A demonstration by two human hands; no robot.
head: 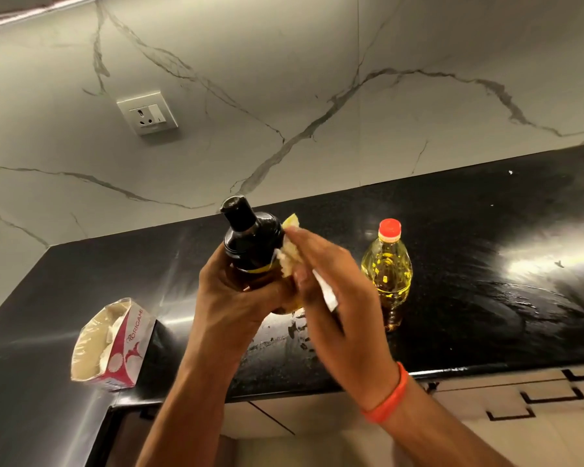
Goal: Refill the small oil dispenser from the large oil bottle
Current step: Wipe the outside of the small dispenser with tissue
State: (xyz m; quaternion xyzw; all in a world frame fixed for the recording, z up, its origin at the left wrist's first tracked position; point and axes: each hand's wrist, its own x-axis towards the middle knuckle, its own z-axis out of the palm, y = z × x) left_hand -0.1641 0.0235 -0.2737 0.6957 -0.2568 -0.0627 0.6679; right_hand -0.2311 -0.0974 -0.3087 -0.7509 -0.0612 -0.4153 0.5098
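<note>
A small dark-glass oil dispenser (250, 246) with a black domed cap and spout is held up above the glossy black stone worktop (486, 264), tilted slightly to the left. It is gripped low on its body by the left hand (230, 298), whose fingers are curled round the glass. A yellow band and a little golden oil can be seen on the dispenser just above that hand.

A crumpled white tissue (289, 261), stained yellow at its upper edge, is pressed against the right side of the dispenser by the right hand (331, 284); the tissue is held under the fingers, with a loose white corner hanging out below the palm. An orange band (386, 396) is worn on the right wrist.

The large clear plastic oil bottle (387, 274) with yellow oil and a red screw cap is stood upright on the worktop, just to the right of the dispenser and partly hidden behind the right hand. Its cap is on.

Below the dispenser, small dark drops or smears (294, 332) are seen on the worktop. To the lower left of the dispenser, an opened white-and-red tissue packet (115, 345) is laid near the worktop's front edge. Up and to the left of the dispenser, a white wall socket (148, 112) is set in the marble-patterned wall (317, 62).
</note>
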